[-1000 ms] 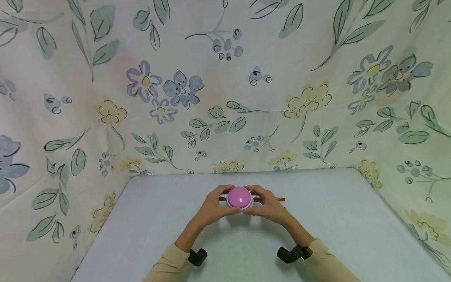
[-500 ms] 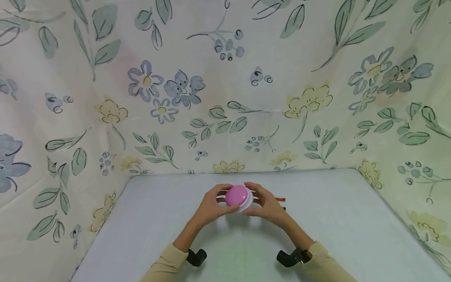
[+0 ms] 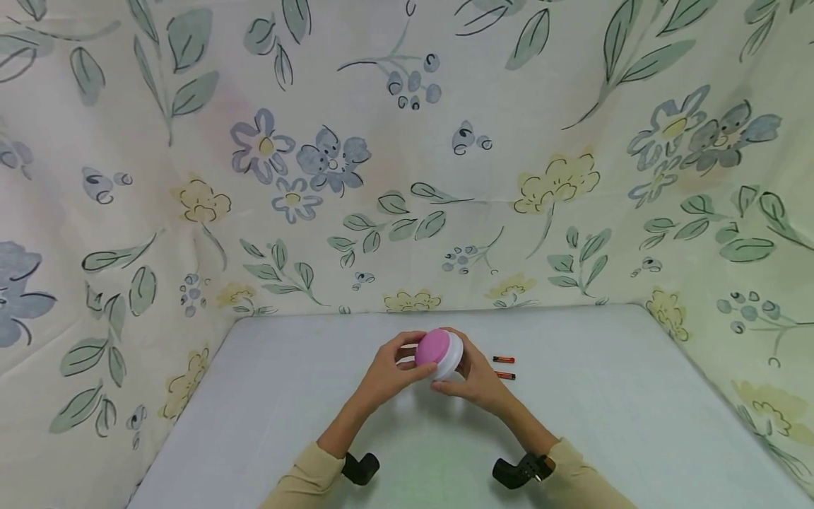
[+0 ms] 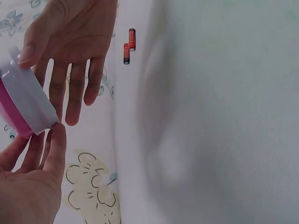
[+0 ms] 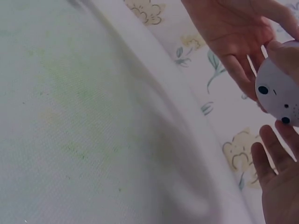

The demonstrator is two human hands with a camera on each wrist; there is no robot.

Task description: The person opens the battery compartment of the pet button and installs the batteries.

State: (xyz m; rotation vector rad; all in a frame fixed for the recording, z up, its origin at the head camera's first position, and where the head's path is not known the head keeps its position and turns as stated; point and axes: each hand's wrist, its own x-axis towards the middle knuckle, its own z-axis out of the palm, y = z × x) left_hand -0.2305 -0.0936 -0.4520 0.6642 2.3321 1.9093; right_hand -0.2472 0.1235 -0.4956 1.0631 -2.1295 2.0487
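A round push button (image 3: 432, 347) with a glossy pink domed top and a white base is held between both hands above the table, tilted so its pink face turns to the left. My left hand (image 3: 385, 372) grips its left side, thumb at the near edge and fingers behind. On the other side my right hand (image 3: 480, 382) holds the white base, with its thumb low in front. The right wrist view shows the flat white underside (image 5: 275, 91) with dark round spots and a patch of tiny holes.
Two small red-and-black batteries (image 3: 504, 360) lie on the white table (image 3: 286, 396), just right of my right hand. Floral cloth (image 3: 407, 155) hangs behind the table and along both sides. A black camera mount (image 3: 360, 469) sits at the left wrist, another mount (image 3: 521, 471) at the right.
The button has turned from facing up and toward me to a leftward tilt, baring more white base. My right hand has shifted slightly left, uncovering the two batteries.
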